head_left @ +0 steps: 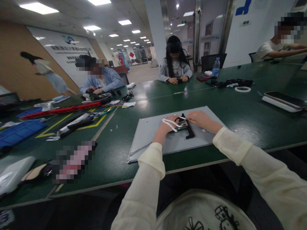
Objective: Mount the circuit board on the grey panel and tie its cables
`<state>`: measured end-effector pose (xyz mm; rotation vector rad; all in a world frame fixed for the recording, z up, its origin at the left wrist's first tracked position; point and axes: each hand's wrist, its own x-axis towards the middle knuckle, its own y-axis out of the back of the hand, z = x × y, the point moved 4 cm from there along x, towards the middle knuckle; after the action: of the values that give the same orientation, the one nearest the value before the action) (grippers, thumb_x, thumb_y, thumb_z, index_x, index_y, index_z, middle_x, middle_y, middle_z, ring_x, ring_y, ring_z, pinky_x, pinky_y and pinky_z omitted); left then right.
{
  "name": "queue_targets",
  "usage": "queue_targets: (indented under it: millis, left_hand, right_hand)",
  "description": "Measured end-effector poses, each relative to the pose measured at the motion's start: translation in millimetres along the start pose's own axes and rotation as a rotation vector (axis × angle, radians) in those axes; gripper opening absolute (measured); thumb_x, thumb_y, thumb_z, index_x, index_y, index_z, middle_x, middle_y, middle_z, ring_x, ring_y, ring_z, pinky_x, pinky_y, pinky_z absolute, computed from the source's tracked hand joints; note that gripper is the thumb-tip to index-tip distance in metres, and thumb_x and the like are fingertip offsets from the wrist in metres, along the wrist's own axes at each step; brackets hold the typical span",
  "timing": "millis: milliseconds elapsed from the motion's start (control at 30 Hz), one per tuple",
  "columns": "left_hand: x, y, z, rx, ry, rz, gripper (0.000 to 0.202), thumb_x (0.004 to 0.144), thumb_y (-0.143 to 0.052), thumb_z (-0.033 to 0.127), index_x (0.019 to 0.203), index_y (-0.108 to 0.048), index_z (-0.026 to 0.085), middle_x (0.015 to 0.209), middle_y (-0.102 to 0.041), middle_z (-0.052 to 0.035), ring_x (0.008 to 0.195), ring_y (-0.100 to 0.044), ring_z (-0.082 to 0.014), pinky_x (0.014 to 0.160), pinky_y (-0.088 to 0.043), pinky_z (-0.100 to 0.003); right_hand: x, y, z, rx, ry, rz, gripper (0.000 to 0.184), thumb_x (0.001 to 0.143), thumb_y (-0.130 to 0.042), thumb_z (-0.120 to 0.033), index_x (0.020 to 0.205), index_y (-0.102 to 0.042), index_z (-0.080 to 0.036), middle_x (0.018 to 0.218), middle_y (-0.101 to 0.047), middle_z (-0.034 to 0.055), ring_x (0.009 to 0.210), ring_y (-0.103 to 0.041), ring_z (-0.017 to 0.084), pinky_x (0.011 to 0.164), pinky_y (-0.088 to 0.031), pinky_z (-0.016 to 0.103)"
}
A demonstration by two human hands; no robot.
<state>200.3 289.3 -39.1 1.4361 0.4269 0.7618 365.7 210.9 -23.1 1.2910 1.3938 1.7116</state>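
Note:
A flat grey panel lies on the green table in front of me. On it sits a small green circuit board with a black L-shaped strip beside it. My left hand rests curled on the board's left side, with a white flat ribbon cable running across its fingers. My right hand pinches the cable's other end just right of the board. Both arms wear cream sleeves.
Three other people sit at the table's far side. A water bottle, a red phone, black parts and a white tape ring lie beyond. A phone on a white box is right. A red bar and blue tray are left.

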Motion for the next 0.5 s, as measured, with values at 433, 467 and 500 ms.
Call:
queue_targets:
  millis: [433, 467, 500]
  left_hand:
    - [-3, -4.0, -2, -0.043, 0.014, 0.019, 0.039, 0.096, -0.035, 0.032, 0.126, -0.057, 0.017, 0.131, -0.062, -0.0106, 0.120, -0.057, -0.0273, 0.101, -0.044, -0.043]
    - [-3, -3.6, -2, -0.043, 0.001, 0.016, 0.039, 0.096, -0.035, 0.031, 0.125, -0.057, 0.017, 0.130, -0.062, -0.0107, 0.119, -0.058, -0.0269, 0.101, -0.045, -0.042]
    - [-2, -2.8, -1, -0.044, -0.014, 0.012, 0.039, 0.096, -0.036, 0.031, 0.124, -0.057, 0.016, 0.129, -0.062, -0.0106, 0.118, -0.059, -0.0261, 0.101, -0.045, -0.040]
  right_hand:
    - [-12, -2, 1, -0.040, 0.095, 0.013, 0.029, 0.095, -0.049, -0.020, 0.118, -0.067, -0.022, 0.106, -0.070, 0.0102, 0.090, -0.065, 0.020, 0.071, -0.045, 0.027]
    - [-13, -3, 1, -0.042, 0.099, 0.022, 0.029, 0.094, -0.050, -0.019, 0.117, -0.068, -0.022, 0.106, -0.070, 0.0101, 0.089, -0.065, 0.019, 0.071, -0.045, 0.026]
    - [-14, -3, 1, -0.041, 0.103, 0.030, 0.029, 0.094, -0.050, -0.017, 0.116, -0.068, -0.022, 0.106, -0.070, 0.0099, 0.089, -0.065, 0.018, 0.072, -0.045, 0.026]
